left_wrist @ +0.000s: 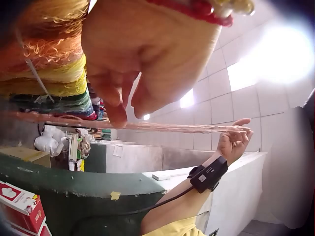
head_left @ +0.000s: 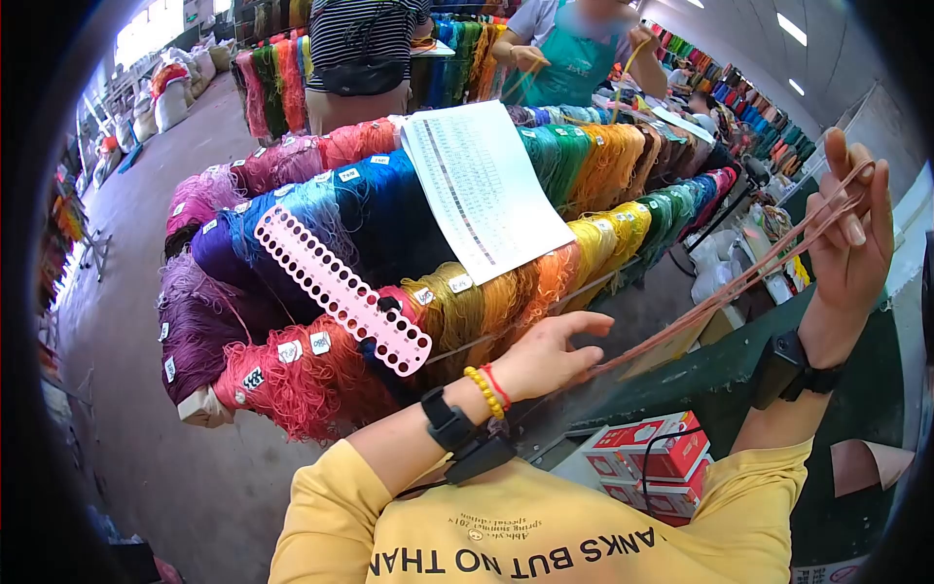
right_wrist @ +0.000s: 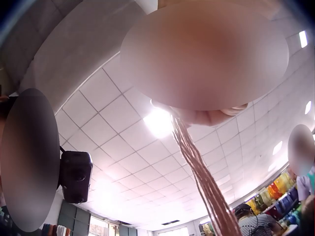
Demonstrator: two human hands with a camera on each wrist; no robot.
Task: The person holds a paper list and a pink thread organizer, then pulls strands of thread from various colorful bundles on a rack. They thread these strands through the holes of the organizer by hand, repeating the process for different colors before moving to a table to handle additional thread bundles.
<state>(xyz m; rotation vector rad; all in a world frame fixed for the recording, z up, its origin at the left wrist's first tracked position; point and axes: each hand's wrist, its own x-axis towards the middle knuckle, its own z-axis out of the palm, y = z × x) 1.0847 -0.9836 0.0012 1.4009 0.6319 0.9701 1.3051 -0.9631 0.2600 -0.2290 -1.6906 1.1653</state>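
A bundle of dusty-pink thread [head_left: 715,302] runs taut between the two hands. My right hand [head_left: 856,219] is raised at the far right, with the strands looped around its curled fingers. Lower, near the middle, my left hand [head_left: 555,355] pinches the bundle at its fingertips, the index finger held out. In the left wrist view the thread [left_wrist: 172,128] passes the left fingertips and continues beyond them. The right wrist view shows the thread [right_wrist: 202,172] hanging from the right hand, which is partly blurred there.
Skeins in many colours hang on racks, reds [head_left: 292,375] nearest. On them lie a pink punched card [head_left: 336,287] and a printed chart [head_left: 486,190]. Red-and-white boxes [head_left: 647,457] stand below a dark green ledge [head_left: 720,389]. Two people stand behind the racks.
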